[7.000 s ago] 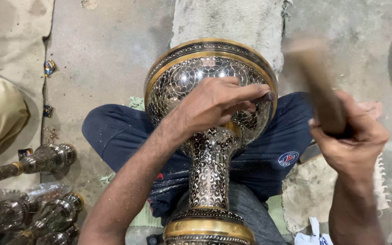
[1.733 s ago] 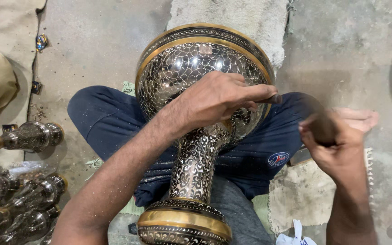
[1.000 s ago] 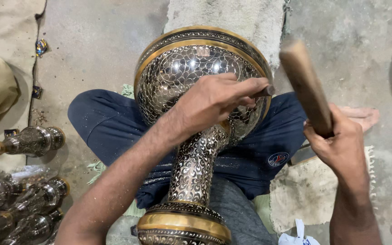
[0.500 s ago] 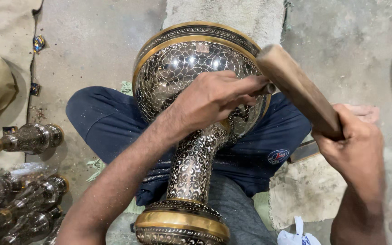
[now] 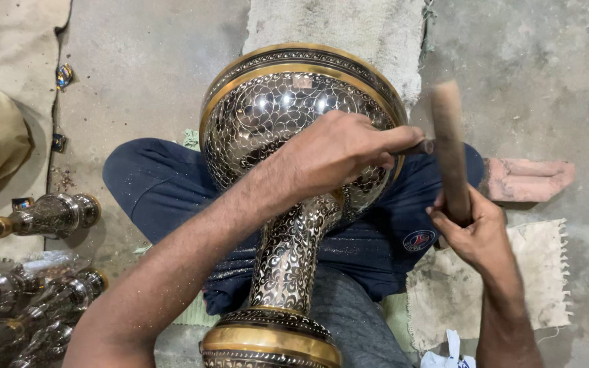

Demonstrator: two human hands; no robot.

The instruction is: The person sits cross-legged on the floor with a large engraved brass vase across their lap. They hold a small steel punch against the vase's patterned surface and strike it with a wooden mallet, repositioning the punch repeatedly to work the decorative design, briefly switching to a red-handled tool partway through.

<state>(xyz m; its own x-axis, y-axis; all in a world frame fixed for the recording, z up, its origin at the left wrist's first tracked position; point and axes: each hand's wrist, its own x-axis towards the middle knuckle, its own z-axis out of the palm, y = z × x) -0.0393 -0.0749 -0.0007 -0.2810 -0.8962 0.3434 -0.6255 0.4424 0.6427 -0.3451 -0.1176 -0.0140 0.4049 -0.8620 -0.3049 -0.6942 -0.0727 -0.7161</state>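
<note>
Nearest, large goblet-shaped metal vessel [image 5: 294,204], lying across the lap: gold-banded base, narrow stem, round bowl, all covered in fine silver-on-black scrollwork. Left hand [image 5: 339,153] rests on the bowl, fingers pinched around a thin dark punch [image 5: 418,146] whose end juts out rightward. Right hand [image 5: 475,232], just beyond, fist closed on an upright, motion-blurred wooden mallet [image 5: 450,146] beside the punch end.

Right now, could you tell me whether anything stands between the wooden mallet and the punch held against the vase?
Nothing visible does. The wooden mallet in the right hand sits beside the end of the punch, which the left hand holds against the engraved vase.
</note>
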